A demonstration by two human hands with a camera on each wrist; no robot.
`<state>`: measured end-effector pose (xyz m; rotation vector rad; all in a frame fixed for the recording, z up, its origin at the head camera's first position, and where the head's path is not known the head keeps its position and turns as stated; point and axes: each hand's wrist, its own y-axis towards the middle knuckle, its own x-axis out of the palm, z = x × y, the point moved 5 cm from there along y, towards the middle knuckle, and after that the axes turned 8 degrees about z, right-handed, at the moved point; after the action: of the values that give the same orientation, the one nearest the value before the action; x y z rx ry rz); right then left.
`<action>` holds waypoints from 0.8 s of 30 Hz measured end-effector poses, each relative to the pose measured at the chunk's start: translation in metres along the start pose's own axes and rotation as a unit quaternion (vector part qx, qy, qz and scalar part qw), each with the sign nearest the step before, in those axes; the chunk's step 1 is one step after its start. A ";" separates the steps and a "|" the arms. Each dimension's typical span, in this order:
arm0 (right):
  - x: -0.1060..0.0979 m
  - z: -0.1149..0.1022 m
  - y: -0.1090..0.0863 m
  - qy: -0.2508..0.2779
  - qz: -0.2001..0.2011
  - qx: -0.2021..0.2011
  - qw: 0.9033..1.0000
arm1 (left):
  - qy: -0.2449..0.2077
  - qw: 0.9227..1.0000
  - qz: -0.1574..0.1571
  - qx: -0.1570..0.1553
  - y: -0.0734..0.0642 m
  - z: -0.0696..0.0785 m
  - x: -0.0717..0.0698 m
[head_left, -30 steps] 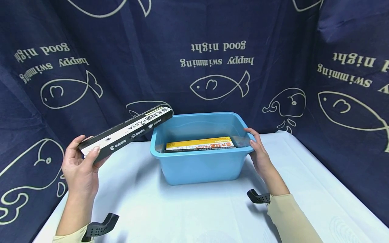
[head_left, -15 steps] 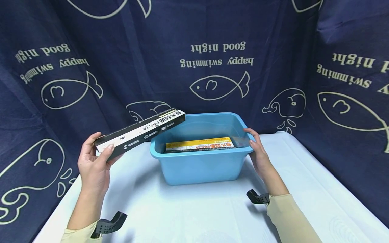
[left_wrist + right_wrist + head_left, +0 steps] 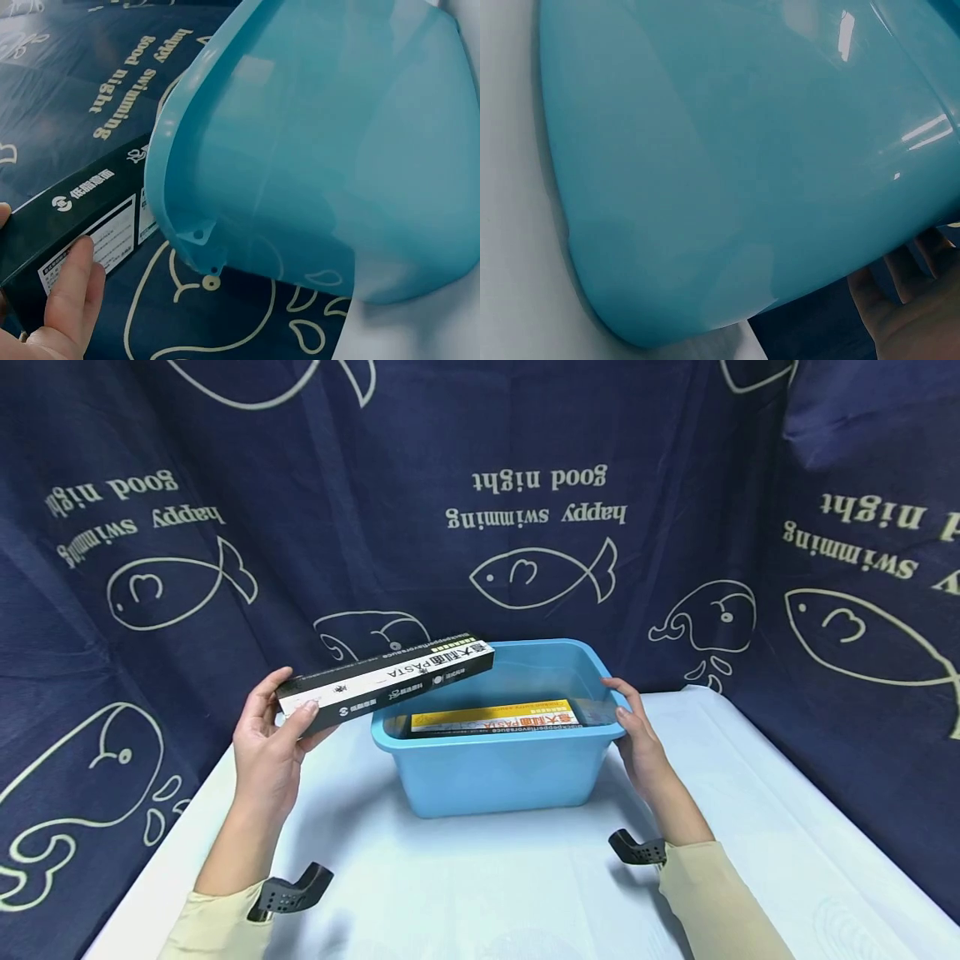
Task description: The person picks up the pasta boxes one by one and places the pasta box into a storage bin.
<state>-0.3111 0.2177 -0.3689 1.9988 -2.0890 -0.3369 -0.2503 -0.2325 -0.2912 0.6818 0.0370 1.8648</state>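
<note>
A long black-and-white pasta box point(image 3: 390, 681) is gripped at its near left end by my left hand point(image 3: 273, 747), thumb on the front face. It slants up to the right, its far end over the left part of a blue plastic tub point(image 3: 495, 777). Inside the tub lies a yellow-and-white pasta box point(image 3: 491, 717), with a dark box edge showing in front of it. My right hand point(image 3: 641, 739) holds the tub's right rim, fingers over the edge. In the left wrist view the fingers press the dark box point(image 3: 82, 217) beside the tub wall point(image 3: 300, 150).
The tub stands on a white-covered table point(image 3: 465, 885). Behind and at both sides hangs a dark blue curtain point(image 3: 375, 485) with fish drawings and lettering. Black wrist mounts point(image 3: 292, 893) sit on both wrists.
My left hand has carried the black-and-white pasta box to the right, so its far end now overlaps the tub more. The right hand and tub have stayed in place.
</note>
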 end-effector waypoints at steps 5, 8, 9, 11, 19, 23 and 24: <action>0.001 0.000 0.000 0.005 -0.002 0.000 1.000 | 0.022 0.999 -0.029 -0.008 0.002 -0.003 0.010; 0.001 0.000 0.000 0.005 -0.002 -0.002 1.000 | 0.039 0.998 -0.049 -0.014 0.003 -0.006 0.015; 0.001 0.000 0.000 0.006 -0.003 -0.002 1.000 | 0.046 0.997 -0.055 -0.016 0.003 -0.008 0.017; 0.000 0.000 0.001 0.008 -0.003 -0.003 1.000 | 0.056 0.996 -0.065 -0.020 0.004 -0.010 0.020; 0.000 0.001 0.000 0.011 -0.004 -0.006 1.000 | 0.091 0.991 -0.098 -0.031 0.010 -0.018 0.032; 0.000 0.001 0.000 0.010 -0.004 -0.008 1.000 | 0.115 0.986 -0.112 -0.043 0.012 -0.021 0.039; -0.001 0.001 0.000 0.010 -0.003 -0.008 1.000 | 0.123 0.985 -0.114 -0.048 0.013 -0.021 0.041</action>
<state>-0.3113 0.2183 -0.3695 1.9919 -2.0613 -0.3321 -0.2811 -0.1959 -0.2868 0.3613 0.1763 1.7070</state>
